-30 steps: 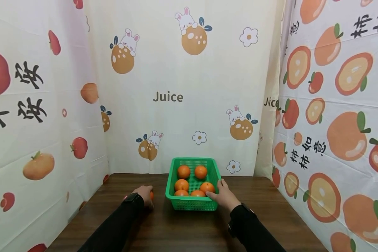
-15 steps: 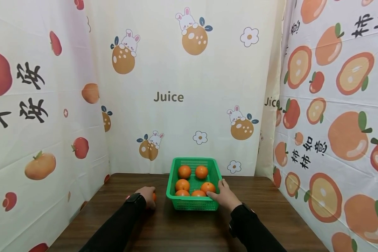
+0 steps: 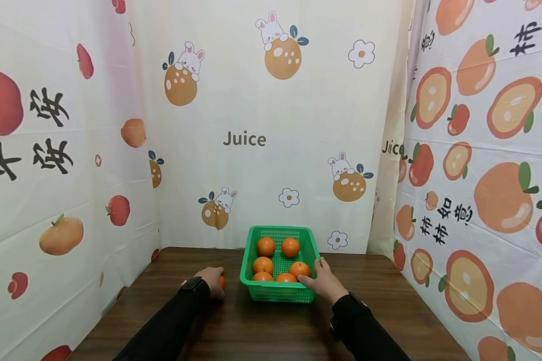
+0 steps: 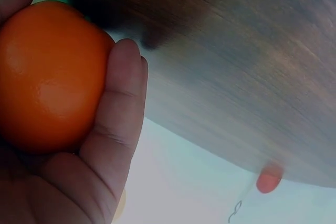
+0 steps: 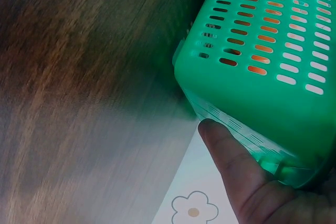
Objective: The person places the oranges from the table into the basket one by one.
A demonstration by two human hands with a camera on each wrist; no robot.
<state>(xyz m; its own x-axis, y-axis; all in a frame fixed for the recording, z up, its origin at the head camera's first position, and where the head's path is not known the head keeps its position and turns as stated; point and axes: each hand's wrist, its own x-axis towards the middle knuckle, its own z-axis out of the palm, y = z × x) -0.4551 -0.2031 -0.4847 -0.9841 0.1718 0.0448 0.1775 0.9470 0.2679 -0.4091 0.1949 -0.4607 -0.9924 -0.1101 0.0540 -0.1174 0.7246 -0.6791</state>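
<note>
My left hand point(image 3: 211, 282) grips an orange point(image 3: 222, 282) on the table, left of the basket. In the left wrist view the fingers curl round this orange point(image 4: 50, 80), covering part of it. My right hand point(image 3: 327, 283) holds the near right corner of a green plastic basket point(image 3: 282, 291), thumb over the rim. In the right wrist view one finger point(image 5: 231, 163) lies along the slotted basket point(image 5: 231, 85); the other fingers are mostly hidden. Several oranges sit inside the basket, among them one point(image 3: 299, 269) beside the right thumb and two at the back.
The basket stands on a dark brown wooden table point(image 3: 262, 331), near its back edge. Printed cloths hang behind it and on both sides: a cream back cloth point(image 3: 253, 170), a left one point(image 3: 77, 281) and a right one point(image 3: 460, 240).
My left hand has moved slightly right, toward the basket, with the orange. The right hand stays at the basket's corner. The whole head view has shifted slightly.
</note>
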